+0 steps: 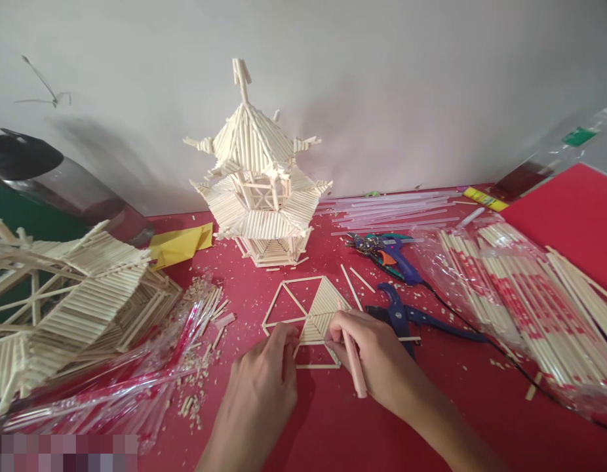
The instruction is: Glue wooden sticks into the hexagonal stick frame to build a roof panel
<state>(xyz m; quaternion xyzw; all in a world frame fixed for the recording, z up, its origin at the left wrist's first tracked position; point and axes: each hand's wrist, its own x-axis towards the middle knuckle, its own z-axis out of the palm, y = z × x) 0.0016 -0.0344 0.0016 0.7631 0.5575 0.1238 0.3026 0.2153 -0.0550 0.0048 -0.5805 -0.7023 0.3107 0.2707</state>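
A flat hexagonal frame of wooden sticks (pixel 284 298) lies on the red tabletop before me, partly filled with rows of sticks on its right side. My right hand (pixel 375 354) is closed around a pink pen (pixel 355 370), its tip end pointing up and away from me over the filled section. At the frame's lower left edge, my left hand (pixel 267 373) has thumb and fingers pressed together. Whatever it pinches is hidden behind the fingers. Just behind the frame stands a pagoda model (pixel 254 190) built from sticks, with two roof tiers.
On the right lie a blue glue gun (pixel 399 259), blue-handled cutters (pixel 406 314) and packs of wooden sticks (pixel 520 308). Clear glue sticks (pixel 396 210) lie at the back. Another stick model (pixel 77 288), stick scraps (pixel 198 367) and plastic wrappers (pixel 131 387) occupy the left.
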